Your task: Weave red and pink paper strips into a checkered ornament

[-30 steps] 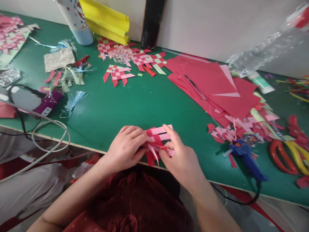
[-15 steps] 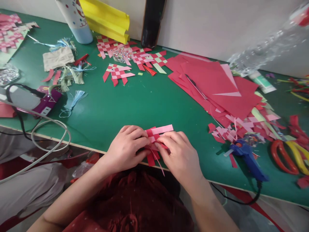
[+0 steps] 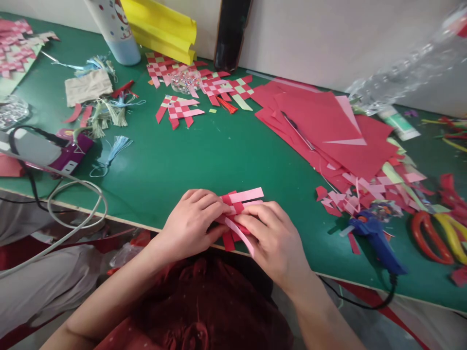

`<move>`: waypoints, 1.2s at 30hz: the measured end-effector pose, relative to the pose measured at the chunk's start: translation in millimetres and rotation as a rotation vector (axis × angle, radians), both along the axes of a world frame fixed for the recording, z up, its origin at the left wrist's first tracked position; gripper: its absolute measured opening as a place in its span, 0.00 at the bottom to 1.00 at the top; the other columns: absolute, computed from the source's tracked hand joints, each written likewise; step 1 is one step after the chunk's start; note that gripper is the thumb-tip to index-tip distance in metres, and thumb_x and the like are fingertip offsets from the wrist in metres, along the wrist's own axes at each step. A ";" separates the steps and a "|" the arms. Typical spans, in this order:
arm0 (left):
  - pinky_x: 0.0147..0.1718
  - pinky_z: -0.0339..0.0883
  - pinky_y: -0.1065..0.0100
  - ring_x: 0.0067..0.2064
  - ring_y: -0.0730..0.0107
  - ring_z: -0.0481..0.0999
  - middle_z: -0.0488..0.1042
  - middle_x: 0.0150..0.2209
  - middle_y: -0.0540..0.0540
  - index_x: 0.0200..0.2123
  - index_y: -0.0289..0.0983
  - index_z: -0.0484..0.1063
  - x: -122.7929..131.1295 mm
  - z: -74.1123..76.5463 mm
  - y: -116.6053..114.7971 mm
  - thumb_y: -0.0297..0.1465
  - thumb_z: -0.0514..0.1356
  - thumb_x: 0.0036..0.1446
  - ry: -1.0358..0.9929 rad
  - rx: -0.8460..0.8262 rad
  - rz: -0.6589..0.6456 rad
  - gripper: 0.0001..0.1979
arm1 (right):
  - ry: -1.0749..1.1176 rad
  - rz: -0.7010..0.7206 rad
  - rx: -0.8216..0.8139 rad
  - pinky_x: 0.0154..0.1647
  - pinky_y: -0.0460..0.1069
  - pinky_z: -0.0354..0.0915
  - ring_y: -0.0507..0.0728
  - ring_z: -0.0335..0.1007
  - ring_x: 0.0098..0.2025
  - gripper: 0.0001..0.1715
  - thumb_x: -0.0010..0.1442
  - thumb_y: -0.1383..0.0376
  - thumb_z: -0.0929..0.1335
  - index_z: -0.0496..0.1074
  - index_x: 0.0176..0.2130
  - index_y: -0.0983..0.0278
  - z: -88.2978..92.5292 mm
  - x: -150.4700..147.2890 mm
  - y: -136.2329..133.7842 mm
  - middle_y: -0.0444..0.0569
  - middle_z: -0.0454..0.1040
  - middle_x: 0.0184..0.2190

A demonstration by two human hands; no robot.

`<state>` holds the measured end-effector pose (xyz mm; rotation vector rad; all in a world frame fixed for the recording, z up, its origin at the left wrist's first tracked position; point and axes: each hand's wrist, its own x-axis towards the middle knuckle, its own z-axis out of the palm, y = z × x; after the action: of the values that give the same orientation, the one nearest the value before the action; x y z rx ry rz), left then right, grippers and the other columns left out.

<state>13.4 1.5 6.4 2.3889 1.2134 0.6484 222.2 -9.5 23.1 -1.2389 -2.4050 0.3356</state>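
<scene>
Between my hands, at the table's near edge, is a small weave of red and pink paper strips (image 3: pixel 239 207). My left hand (image 3: pixel 197 218) is closed on its left side, fingertips pressing the crossing strips. On the right side, my right hand (image 3: pixel 273 236) pinches the strips, its fingers bent over the weave. One pink strip (image 3: pixel 246 195) sticks out flat to the upper right. Another pink strip (image 3: pixel 239 232) curves loose toward my body, reaching my right thumb. Part of the weave is hidden under my fingers.
Red paper sheets (image 3: pixel 314 121) with a pen (image 3: pixel 297 130) lie at the back right. A blue glue gun (image 3: pixel 379 243) and scissors (image 3: pixel 430 238) are right of my hands. Finished woven pieces (image 3: pixel 180 109) and a blue tassel (image 3: pixel 113 150) lie farther back. A cable (image 3: pixel 100 194) loops over the left edge.
The loose pink strip has turned from edge-on to showing its wide face and swung right. My right hand has shifted slightly down and right, baring more of the weave. My left hand stays put.
</scene>
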 end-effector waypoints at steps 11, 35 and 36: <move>0.47 0.62 0.57 0.48 0.59 0.72 0.77 0.43 0.44 0.44 0.38 0.71 1.7 -1.1 0.0 0.35 0.58 0.63 0.020 0.014 0.018 0.09 | 0.121 -0.048 -0.051 0.45 0.57 0.68 0.61 0.69 0.45 0.17 0.61 0.53 0.69 0.74 0.44 0.61 2.4 22.3 -11.7 0.52 0.77 0.41; 0.47 0.63 0.57 0.49 0.59 0.73 0.77 0.44 0.45 0.44 0.39 0.73 -1.1 -6.3 -0.1 0.39 0.61 0.62 0.012 0.068 -0.019 0.12 | -0.037 -0.135 -0.016 0.43 0.56 0.66 0.60 0.67 0.42 0.10 0.63 0.62 0.68 0.73 0.45 0.61 -9.5 43.1 -19.0 0.51 0.75 0.39; 0.47 0.63 0.57 0.49 0.59 0.73 0.77 0.44 0.45 0.44 0.39 0.73 -1.0 -6.3 0.0 0.39 0.61 0.62 0.014 0.065 -0.020 0.12 | -0.045 -0.123 -0.012 0.43 0.56 0.66 0.60 0.67 0.42 0.09 0.64 0.63 0.68 0.74 0.44 0.62 -9.1 42.3 -17.2 0.51 0.75 0.39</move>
<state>12.4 1.5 0.1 2.4596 1.1898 0.6765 264.5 -26.7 14.1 -1.4063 -2.3540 0.2877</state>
